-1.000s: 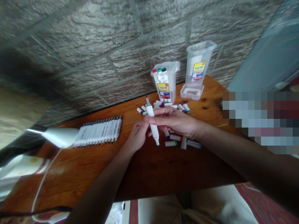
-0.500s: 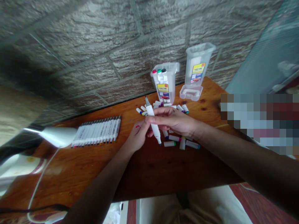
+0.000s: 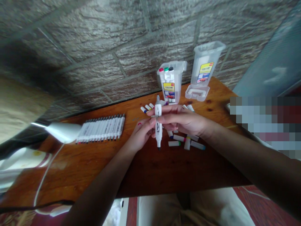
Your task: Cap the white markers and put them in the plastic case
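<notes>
Both of my hands pinch one uncapped white double-ended marker [image 3: 159,135], held nearly upright above the table with a dark tip at each end and printing facing me. My left hand [image 3: 140,135] grips it around the middle from the left. Fingers of my right hand [image 3: 185,118] close on it from the right. Loose white caps with coloured ends, such as a green-ended cap [image 3: 173,143], lie scattered below and behind my right hand, which hides some of them. A neat row of white markers [image 3: 101,128] lies to the left.
Against the stone wall [image 3: 98,56] stand a clear marker box [image 3: 177,83] with red, green and black markers and a taller clear box [image 3: 207,59] with its lid open. A white lamp [image 3: 63,131] and its cord are at the left of the wooden table [image 3: 94,166].
The marker has turned from a slant to nearly upright, and its printed side now faces me. My right fingers have shifted along it. The view has moved slightly.
</notes>
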`<act>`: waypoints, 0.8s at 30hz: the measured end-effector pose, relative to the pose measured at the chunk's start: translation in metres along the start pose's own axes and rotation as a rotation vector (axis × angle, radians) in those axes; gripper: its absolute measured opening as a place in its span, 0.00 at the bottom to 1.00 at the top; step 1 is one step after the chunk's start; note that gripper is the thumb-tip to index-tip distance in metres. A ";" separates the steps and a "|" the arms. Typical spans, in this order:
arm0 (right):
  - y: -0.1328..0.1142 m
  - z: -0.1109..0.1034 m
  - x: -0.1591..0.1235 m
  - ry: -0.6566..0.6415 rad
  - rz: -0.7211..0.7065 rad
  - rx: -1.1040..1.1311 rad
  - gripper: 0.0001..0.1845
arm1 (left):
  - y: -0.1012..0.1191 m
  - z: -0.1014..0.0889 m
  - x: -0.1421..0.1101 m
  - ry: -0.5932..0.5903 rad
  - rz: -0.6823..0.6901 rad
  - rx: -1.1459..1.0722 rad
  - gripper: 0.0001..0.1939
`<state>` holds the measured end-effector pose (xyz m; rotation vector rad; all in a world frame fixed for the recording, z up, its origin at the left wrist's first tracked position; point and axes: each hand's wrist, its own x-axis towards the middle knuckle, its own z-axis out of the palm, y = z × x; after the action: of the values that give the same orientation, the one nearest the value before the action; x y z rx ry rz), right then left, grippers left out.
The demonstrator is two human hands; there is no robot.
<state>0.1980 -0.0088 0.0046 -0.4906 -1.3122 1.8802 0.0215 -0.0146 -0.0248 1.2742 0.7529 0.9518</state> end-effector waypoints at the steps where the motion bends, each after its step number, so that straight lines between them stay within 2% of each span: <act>1: 0.000 0.000 0.000 -0.007 0.009 0.000 0.15 | 0.002 0.001 0.000 -0.006 -0.012 -0.015 0.28; 7: 0.002 -0.002 0.000 -0.038 0.016 0.034 0.15 | 0.006 -0.001 -0.002 -0.072 -0.065 -0.091 0.30; 10: 0.003 -0.004 0.001 -0.051 0.025 0.040 0.17 | 0.005 -0.004 0.000 -0.107 -0.029 -0.083 0.32; 13: 0.004 -0.006 0.002 -0.032 0.017 0.051 0.18 | 0.002 -0.005 0.002 -0.133 0.025 -0.098 0.28; 17: 0.005 -0.008 0.002 0.011 0.024 0.059 0.18 | 0.003 -0.001 0.002 -0.175 -0.021 -0.135 0.21; 24: 0.004 -0.003 0.000 -0.003 0.043 0.142 0.16 | 0.006 0.001 -0.003 -0.226 -0.006 -0.132 0.19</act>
<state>0.1981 -0.0074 -0.0005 -0.4459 -1.1689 1.9940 0.0202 -0.0177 -0.0188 1.2379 0.5089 0.8225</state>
